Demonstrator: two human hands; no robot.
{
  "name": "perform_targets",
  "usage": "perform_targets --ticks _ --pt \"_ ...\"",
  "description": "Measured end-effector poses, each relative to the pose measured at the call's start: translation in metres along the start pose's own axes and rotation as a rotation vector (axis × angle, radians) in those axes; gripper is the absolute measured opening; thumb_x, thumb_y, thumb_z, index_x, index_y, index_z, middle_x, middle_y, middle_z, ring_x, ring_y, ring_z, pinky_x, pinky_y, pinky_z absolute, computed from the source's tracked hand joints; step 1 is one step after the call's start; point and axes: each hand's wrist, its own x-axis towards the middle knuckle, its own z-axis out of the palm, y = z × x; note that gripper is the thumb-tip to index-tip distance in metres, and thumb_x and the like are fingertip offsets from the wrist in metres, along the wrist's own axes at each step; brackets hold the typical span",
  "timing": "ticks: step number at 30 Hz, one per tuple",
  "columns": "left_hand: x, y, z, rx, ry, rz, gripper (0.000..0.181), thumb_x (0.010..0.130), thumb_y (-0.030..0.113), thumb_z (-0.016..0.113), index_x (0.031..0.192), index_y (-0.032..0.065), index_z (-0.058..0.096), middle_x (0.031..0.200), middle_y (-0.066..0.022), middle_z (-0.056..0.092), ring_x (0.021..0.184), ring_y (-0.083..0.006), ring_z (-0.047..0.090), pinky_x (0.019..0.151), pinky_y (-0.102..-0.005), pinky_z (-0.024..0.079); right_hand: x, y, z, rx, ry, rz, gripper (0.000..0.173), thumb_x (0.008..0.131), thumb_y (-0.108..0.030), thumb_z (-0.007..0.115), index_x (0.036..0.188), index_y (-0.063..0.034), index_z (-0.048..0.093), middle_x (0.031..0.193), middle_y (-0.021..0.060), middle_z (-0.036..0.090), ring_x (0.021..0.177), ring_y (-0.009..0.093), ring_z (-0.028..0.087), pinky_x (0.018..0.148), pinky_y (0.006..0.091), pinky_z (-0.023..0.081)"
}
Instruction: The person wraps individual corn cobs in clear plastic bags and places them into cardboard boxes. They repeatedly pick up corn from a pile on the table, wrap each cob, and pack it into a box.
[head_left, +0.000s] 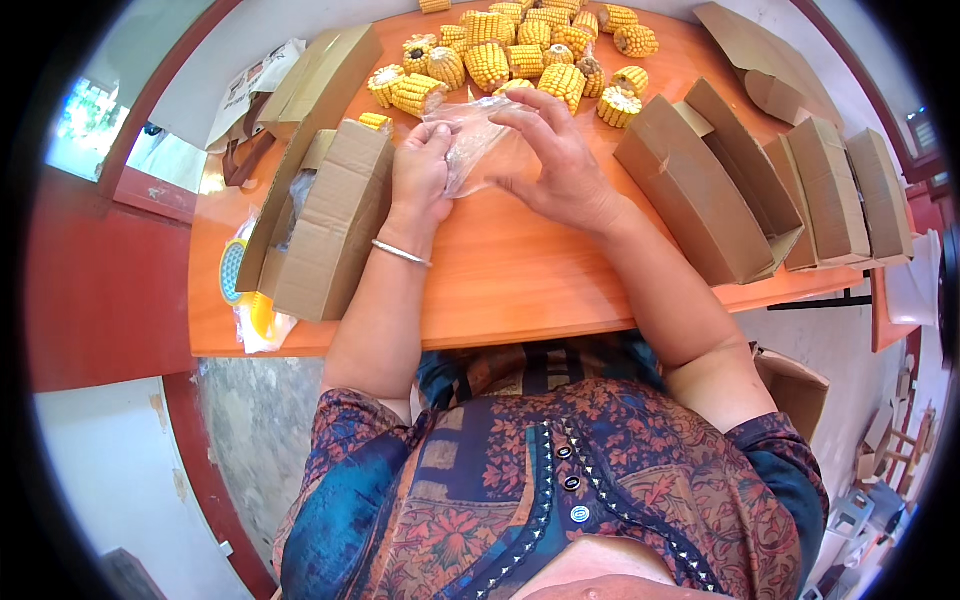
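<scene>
Between finger and thumb of my left hand (424, 171) is a clear thin plastic bag (474, 142), its film spread out to the right. My right hand (559, 169) hovers over the bag's right side with fingers curved and apart. Its fingertips overlap the film's edge; whether they touch it I cannot tell. Just beyond both hands lie many cut pieces of yellow corn cob (487, 66), some showing pale cut ends. One corn piece (375, 122) sits left of my left hand, partly hidden behind a carton.
An open cardboard box (337, 225) with plastic film inside stands left, another open box (697, 184) right. More cartons (829, 191) stand farther right. Tape (234, 271) on a yellow dispenser lies at the orange table's (525, 300) left edge. A printed bag (251, 94) leans behind.
</scene>
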Motion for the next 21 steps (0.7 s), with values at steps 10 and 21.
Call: perform_targets --ticks 10,21 --pt "-0.010 0.005 0.007 0.670 0.097 0.449 0.033 0.089 0.015 0.066 0.117 0.0004 0.055 0.104 -0.0113 0.063 0.090 -0.0190 0.062 0.079 -0.0322 0.052 -0.006 0.029 0.014 0.086 0.065 0.286 0.016 0.080 0.005 0.062 0.095 -0.0011 0.065 0.084 0.0108 0.065 0.078 0.022 0.063 0.072 0.0313 0.050" --pt "-0.025 0.013 0.012 1.283 -0.162 0.872 0.024 0.074 0.003 0.069 0.097 0.0031 0.064 0.094 -0.0120 0.062 0.091 -0.0265 0.060 0.080 -0.0357 0.048 -0.007 0.032 0.015 0.157 0.016 0.421 0.019 0.082 0.004 0.063 0.100 -0.0021 0.066 0.089 0.0084 0.067 0.080 0.014 0.063 0.072 0.0273 0.051"
